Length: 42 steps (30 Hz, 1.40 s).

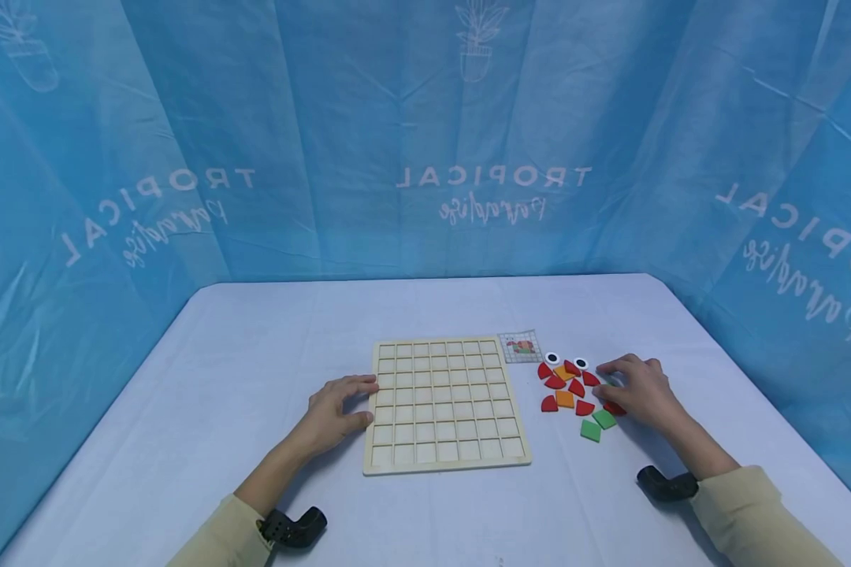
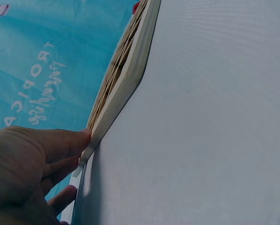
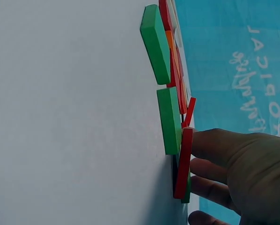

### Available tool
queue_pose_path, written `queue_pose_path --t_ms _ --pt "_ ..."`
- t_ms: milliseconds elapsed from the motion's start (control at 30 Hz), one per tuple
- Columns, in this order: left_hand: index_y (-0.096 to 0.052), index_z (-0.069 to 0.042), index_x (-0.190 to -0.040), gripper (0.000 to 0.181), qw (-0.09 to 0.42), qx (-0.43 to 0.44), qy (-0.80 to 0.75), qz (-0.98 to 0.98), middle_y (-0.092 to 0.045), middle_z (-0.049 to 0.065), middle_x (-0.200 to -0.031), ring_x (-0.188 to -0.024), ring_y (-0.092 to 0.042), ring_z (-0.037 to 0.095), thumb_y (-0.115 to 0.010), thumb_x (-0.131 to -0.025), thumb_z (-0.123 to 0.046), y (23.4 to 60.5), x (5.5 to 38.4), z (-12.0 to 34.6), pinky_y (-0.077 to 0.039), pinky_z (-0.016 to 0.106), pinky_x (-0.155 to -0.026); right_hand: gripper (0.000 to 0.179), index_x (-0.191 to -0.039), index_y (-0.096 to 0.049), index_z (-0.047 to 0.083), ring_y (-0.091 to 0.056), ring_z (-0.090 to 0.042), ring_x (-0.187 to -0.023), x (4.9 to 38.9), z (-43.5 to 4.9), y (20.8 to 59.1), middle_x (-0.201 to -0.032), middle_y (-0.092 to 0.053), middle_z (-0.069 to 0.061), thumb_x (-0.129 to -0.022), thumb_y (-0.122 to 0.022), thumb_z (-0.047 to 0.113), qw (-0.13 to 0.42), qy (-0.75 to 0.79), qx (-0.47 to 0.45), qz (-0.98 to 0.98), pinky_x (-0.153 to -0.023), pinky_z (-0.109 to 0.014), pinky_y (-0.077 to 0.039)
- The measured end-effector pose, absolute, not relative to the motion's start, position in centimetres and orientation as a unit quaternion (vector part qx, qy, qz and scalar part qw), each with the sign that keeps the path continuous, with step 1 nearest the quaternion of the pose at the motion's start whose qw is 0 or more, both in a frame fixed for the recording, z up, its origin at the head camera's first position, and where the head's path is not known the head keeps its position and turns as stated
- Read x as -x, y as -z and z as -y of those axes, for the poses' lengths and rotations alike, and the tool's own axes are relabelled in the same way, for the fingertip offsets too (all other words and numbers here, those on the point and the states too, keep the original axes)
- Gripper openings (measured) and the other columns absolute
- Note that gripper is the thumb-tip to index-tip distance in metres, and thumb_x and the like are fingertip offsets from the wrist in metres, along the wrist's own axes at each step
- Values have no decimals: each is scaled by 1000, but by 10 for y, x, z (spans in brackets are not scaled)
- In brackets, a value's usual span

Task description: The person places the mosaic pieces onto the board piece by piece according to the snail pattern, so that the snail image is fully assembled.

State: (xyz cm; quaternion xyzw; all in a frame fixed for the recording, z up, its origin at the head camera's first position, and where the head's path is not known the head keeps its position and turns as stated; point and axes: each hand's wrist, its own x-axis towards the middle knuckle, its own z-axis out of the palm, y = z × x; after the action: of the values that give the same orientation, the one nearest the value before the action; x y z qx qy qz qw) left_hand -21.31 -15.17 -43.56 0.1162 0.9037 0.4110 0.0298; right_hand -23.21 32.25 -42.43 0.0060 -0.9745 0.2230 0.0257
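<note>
A wooden grid board (image 1: 447, 402) lies flat on the table, its square cells bare. My left hand (image 1: 333, 409) rests against the board's left edge; thumb and fingertips touch the rim in the left wrist view. To the board's right lies a loose group of red quarter-round tiles (image 1: 585, 408), orange square tiles (image 1: 564, 399), green square tiles (image 1: 591, 430) and two round eye tiles (image 1: 551, 358). Over the right side of this group is my right hand (image 1: 641, 390), fingers loosely bent. In the right wrist view its thumb is beside a red tile (image 3: 184, 164); contact is unclear.
A small picture card (image 1: 521, 346) printed with a grid and a coloured figure lies at the board's upper right corner. White cloth covers the table (image 1: 298, 323). Blue printed curtains (image 1: 354, 118) stand behind and at both sides. Black devices (image 1: 298, 528) sit on both wrists.
</note>
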Motion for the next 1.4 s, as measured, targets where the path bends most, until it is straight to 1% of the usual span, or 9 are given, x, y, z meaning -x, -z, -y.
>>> queue_pose_path --t_ms 167,433,600,733,900,1000,1133,1233,1400 --pt "-59 -11 -126 44 35 -109 -411 -904 -47 3 -144 -140 -27 31 -68 -83 -13 436 213 152 -6 57 -115 48 -118 -64 4 -38 -39 -111 237 -321 426 -121 -53 -23 -77 -75 25 28 -224 -18 974 -75 -45 -54" --pt "-60 -12 -125 43 36 -108 -412 -904 -47 3 -144 -141 -27 30 -69 -83 -14 436 214 151 -6 55 -116 45 -117 -65 6 -38 -39 -111 242 -318 425 -119 -53 -21 -77 -76 23 21 -236 -21 971 -70 -39 -56" --pt "-61 -13 -123 42 36 -106 -416 -902 -47 2 -144 -141 -26 29 -69 -82 -13 436 214 151 -5 54 -116 42 -116 -66 6 -39 -37 -108 244 -318 425 -118 -55 -20 -78 -74 22 19 -241 -28 970 -68 -34 -53" --pt "-61 -13 -123 42 37 -105 -419 -901 -47 2 -144 -141 -27 29 -70 -82 -12 435 214 151 -6 56 -117 40 -115 -66 6 -40 -35 -107 244 -319 426 -116 -55 -18 -80 -73 23 15 -242 -29 970 -68 -30 -50" --pt "-61 -11 -121 41 38 -111 -426 -897 -49 3 -142 -139 -30 31 -70 -81 -10 434 215 149 -6 58 -116 39 -114 -67 6 -40 -34 -106 243 -318 427 -116 -56 -19 -80 -73 23 9 -243 -25 970 -67 -28 -47" --pt "-62 -10 -120 41 35 -113 -424 -898 -50 3 -141 -139 -31 32 -71 -80 -10 434 216 150 -5 58 -116 39 -114 -67 6 -40 -33 -106 241 -316 425 -116 -56 -18 -80 -73 23 13 -245 -23 969 -67 -27 -48" --pt "-62 -11 -120 41 30 -113 -418 -901 -50 3 -141 -138 -32 32 -71 -80 -10 434 216 150 -6 58 -116 38 -113 -67 7 -40 -33 -108 240 -304 418 -117 -57 -17 -79 -74 23 22 -256 -26 966 -68 -30 -52" --pt "-63 -11 -119 41 31 -109 -418 -901 -50 2 -141 -138 -32 32 -71 -80 -10 433 216 150 -7 59 -116 38 -112 -68 7 -39 -32 -108 241 -289 412 -116 -57 -15 -79 -74 24 21 -269 -33 962 -68 -31 -53" --pt "-62 -12 -121 43 34 -99 -419 -902 -50 1 -141 -139 -31 31 -72 -79 -12 435 215 150 -9 58 -116 33 -108 -70 9 -41 -29 -104 246 -260 408 -110 -60 -11 -79 -74 24 20 -288 -64 955 -67 -28 -49"
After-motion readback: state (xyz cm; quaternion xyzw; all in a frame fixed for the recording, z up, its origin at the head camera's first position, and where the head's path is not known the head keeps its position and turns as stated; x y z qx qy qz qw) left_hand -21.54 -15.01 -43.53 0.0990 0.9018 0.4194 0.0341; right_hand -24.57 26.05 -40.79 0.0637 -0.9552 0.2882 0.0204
